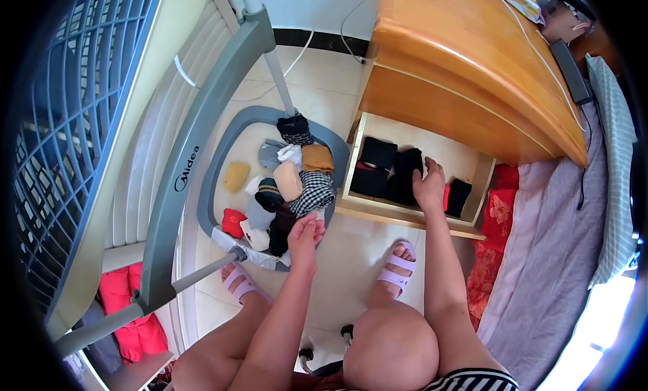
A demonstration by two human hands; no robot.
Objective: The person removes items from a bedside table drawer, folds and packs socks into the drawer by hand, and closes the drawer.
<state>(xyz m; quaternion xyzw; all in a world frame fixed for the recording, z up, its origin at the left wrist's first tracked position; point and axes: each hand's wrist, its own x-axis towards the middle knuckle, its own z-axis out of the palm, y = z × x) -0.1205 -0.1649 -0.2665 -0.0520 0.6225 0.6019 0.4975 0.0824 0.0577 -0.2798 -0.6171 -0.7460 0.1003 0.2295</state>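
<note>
My right hand (430, 184) reaches into an open wooden drawer (412, 219), its fingers apart and bent over dark folded socks (407, 171). More folded black cloth (379, 152) lies at the drawer's left, and a black piece (460, 196) with a bit of red sits to the right of the hand. My left hand (306, 234) is over the floor with its fingers loosely curled, and nothing shows in it. Just beyond it lies a pile of folded socks and small cloths: checkered (314, 191), beige (288, 181), brown (317, 159), red (233, 223) and yellow (236, 176).
The pile lies inside the grey base ring (208, 188) of a stand with a grey frame (202, 121). A blue grid rack (81, 94) is at the left. The wooden cabinet (472, 46) rises behind the drawer. Bedding (547, 256) hangs at the right.
</note>
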